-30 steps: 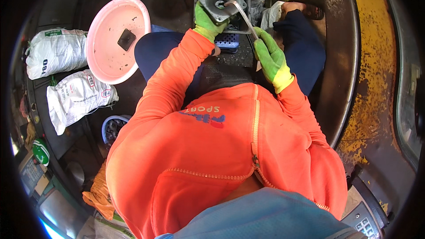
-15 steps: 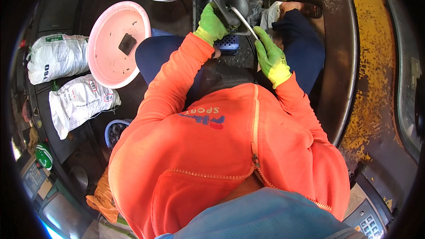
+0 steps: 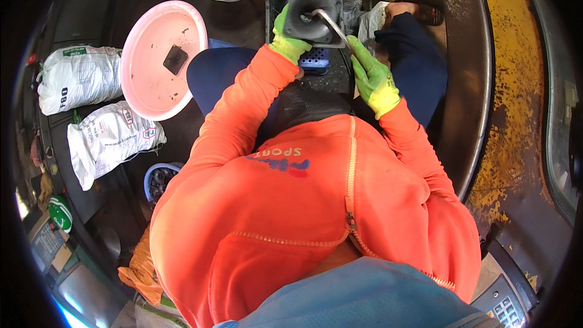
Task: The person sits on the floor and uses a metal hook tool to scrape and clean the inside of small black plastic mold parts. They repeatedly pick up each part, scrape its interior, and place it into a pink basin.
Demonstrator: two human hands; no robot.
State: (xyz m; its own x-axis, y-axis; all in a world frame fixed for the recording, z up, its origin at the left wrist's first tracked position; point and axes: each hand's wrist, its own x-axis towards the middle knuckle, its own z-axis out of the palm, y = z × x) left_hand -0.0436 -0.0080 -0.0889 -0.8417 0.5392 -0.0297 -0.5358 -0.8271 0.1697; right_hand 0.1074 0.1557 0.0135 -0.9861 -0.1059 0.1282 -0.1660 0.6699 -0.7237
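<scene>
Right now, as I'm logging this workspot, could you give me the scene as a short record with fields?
Left hand: green-gloved, gripping the dark flared part
Right hand: green-gloved, holding a slim tool
Tool tip: at the flared part's central opening; exact depth hidden
Pink basin: at the person's left, with a dark square piece in it
Farther left: two white sacks

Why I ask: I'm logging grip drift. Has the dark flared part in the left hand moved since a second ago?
Yes: the dark flared part has shifted right, judged against the black tray behind it.
</scene>
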